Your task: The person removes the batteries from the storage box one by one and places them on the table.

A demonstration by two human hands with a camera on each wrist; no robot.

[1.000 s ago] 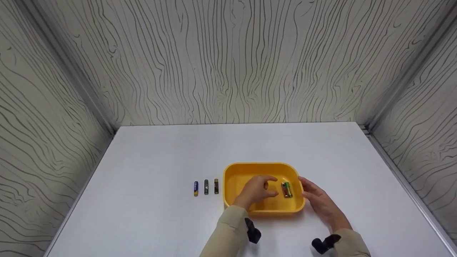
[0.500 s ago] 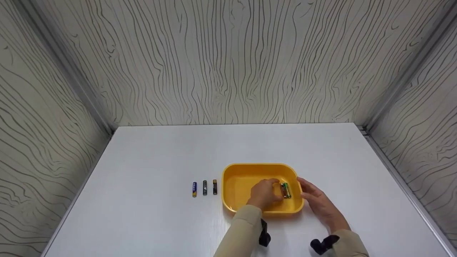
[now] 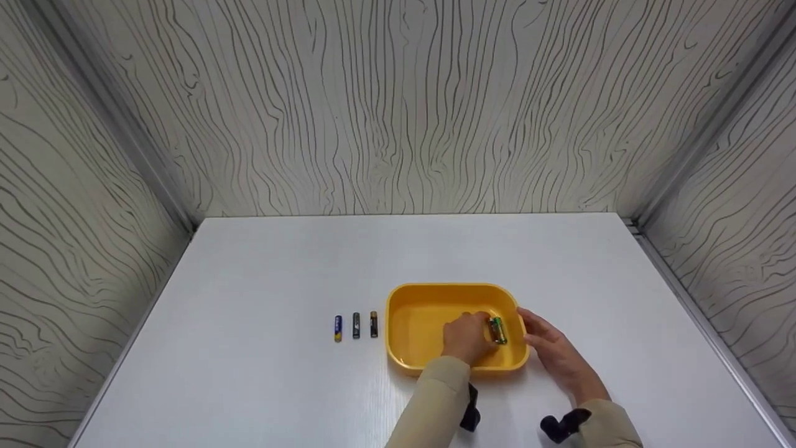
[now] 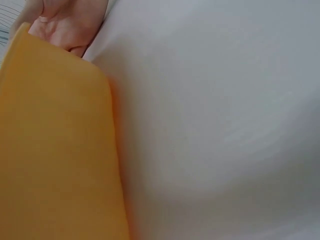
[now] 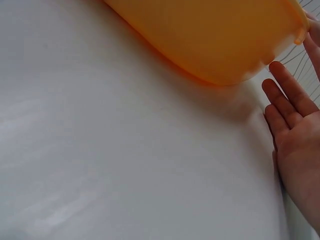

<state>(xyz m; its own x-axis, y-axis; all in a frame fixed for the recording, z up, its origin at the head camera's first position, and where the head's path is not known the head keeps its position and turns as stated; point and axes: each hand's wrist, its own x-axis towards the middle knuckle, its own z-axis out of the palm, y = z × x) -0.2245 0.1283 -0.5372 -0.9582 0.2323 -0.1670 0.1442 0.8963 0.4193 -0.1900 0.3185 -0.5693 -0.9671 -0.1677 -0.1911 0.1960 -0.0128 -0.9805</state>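
Observation:
My left hand (image 3: 466,337) reaches into the yellow plastic tray (image 3: 413,358). Its thumb and forefinger span the ends of the nearer of two batteries lying side by side and appear to pinch it; the contact is small in view. The green battery (image 3: 500,330) lies just to the right. At the tray's right end, my right hand (image 3: 559,358) touches the wall with its fingertips. In the right wrist view several fingers (image 5: 290,95) of that hand extend straight beside the tray. The tray's wall (image 4: 60,140) hides the left fingers in the left wrist view.
Left of the tray, a blue-and-yellow battery (image 3: 338,328), a dark grey battery (image 3: 356,325) and a black-and-gold battery (image 3: 374,324) lie in a row on the white table (image 3: 261,379). Wood-grain panels (image 3: 398,112) rise behind and at both sides.
My left hand has moved right inside the tray to the pair of batteries, and its thumb and forefinger have closed in. The right hand stays at the tray's right end.

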